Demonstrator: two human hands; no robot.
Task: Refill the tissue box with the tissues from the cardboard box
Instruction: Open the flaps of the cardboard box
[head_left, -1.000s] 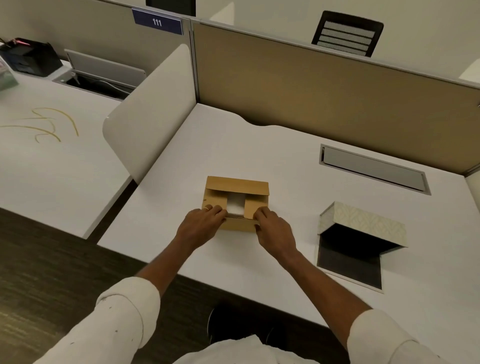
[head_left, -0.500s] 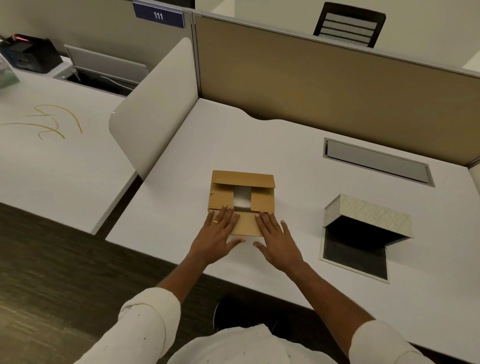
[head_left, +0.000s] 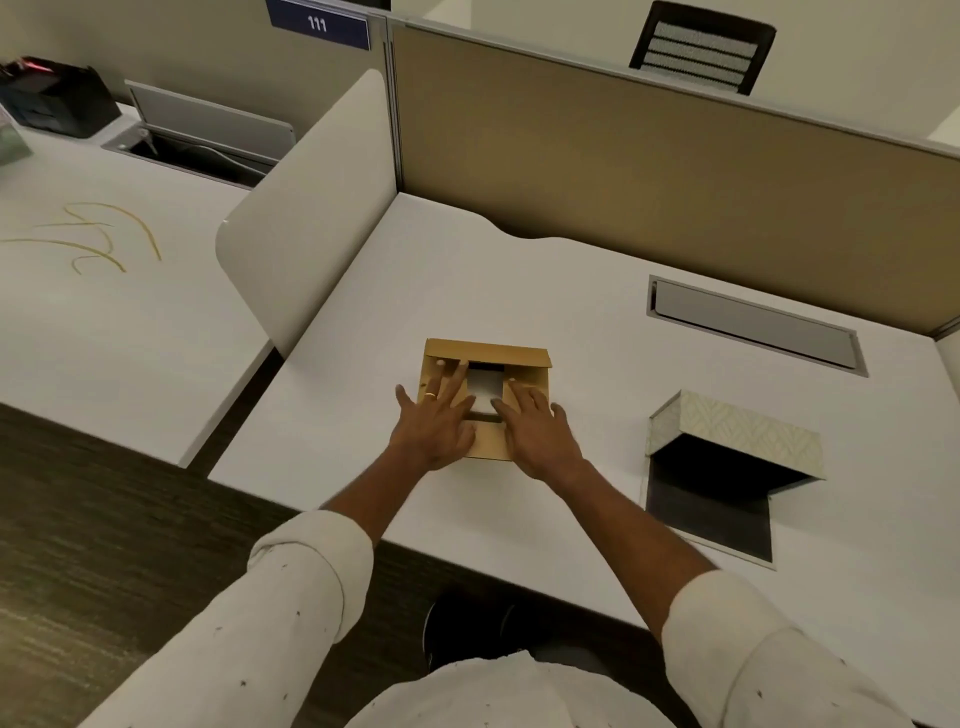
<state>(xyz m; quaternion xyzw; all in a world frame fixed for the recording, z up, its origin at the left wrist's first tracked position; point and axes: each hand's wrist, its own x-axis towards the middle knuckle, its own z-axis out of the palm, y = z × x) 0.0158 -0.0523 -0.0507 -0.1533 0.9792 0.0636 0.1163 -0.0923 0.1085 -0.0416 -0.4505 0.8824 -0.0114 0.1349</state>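
A brown cardboard box (head_left: 485, 353) lies on the white desk (head_left: 519, 291) with its flaps partly open. White tissues (head_left: 485, 387) show through the gap in its middle. My left hand (head_left: 439, 415) rests flat on the box's left flap, fingers spread, a ring on one finger. My right hand (head_left: 537, 428) lies flat on the right flap. Neither hand grips anything. The patterned tissue box (head_left: 732, 436) stands to the right, tipped open, its dark inside facing me above a dark base panel (head_left: 706, 512).
A grey cable hatch (head_left: 753, 325) is set into the desk at the back right. A tan partition (head_left: 649, 156) closes the far side and a white divider (head_left: 306, 208) the left. Beyond it lies another desk (head_left: 104, 312) with yellow bands (head_left: 98, 244).
My hands have let go of the front flap, slid forward and now lie flat on the two side flaps. The view has shifted slightly.
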